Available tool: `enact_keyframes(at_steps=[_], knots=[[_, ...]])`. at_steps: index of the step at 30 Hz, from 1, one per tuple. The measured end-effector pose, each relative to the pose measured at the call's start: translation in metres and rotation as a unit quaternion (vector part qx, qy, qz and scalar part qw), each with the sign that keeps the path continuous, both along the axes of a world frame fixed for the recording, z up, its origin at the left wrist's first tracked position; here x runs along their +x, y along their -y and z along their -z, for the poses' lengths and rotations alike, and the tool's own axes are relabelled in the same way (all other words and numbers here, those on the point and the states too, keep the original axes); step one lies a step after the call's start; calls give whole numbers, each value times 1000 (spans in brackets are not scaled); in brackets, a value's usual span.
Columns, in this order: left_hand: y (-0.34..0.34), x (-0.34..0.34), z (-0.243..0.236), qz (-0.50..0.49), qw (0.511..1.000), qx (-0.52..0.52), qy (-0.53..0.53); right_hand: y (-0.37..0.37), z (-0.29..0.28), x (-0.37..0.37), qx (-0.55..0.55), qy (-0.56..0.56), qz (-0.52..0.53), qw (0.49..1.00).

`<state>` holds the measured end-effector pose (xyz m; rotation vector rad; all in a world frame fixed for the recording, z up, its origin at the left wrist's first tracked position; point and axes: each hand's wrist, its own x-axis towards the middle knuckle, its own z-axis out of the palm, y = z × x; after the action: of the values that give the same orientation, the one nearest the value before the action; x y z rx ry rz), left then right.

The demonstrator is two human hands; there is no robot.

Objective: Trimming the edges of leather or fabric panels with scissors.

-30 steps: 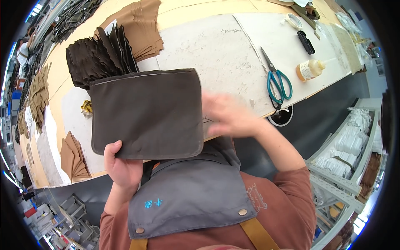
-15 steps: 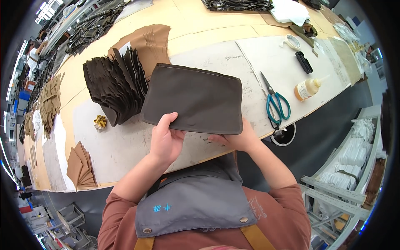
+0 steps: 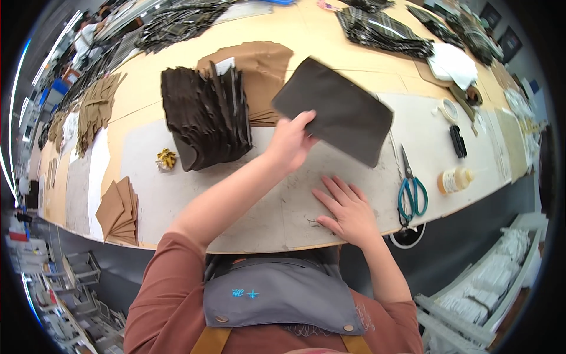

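My left hand [image 3: 293, 140] grips the near left edge of a flat dark brown panel [image 3: 336, 112], roughly rectangular, thumb on top and fingers underneath. The panel is tilted and held above the table, slightly blurred. My right hand [image 3: 348, 213] lies flat near the table's front edge with fingers spread, holding nothing. To the left stands a thick stack of similar dark brown pieces [image 3: 203, 118] on edge. Behind it lie tan-brown sheets [image 3: 259, 71], partly covered by the stack.
Teal-handled scissors [image 3: 411, 192], a glue bottle [image 3: 455, 180], a black stapler-like tool [image 3: 457, 141] and a tape roll [image 3: 448, 110] lie to the right. Left are a yellow clump [image 3: 165, 159] and tan pieces [image 3: 118, 210]. A bucket [image 3: 408, 236] stands below the table edge.
My right hand has let go of the panel and come down flat on the table. My left hand has carried the panel away from me and to the right, turning it. The view has shifted.
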<state>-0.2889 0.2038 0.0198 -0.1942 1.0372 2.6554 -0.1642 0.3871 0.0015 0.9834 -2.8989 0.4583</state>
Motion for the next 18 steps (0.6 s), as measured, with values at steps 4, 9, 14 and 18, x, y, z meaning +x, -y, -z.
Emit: enact_keyframes(at_steps=[4, 9, 14, 18], knots=[[-20, -73, 4, 6, 996, 14, -87, 3, 0, 1, 20, 35, 3, 999], [-12, -77, 87, -3, 947, -294, -132, 7, -2, -1, 19, 51, 19, 998], [48, 62, -41, 59, 905, -340, -250, 5, 2, 1, 10, 65, 19, 998], [124, 115, -26, -156, 701, -553, -423, 1, 1, 5, -17, 20, 27, 999]])
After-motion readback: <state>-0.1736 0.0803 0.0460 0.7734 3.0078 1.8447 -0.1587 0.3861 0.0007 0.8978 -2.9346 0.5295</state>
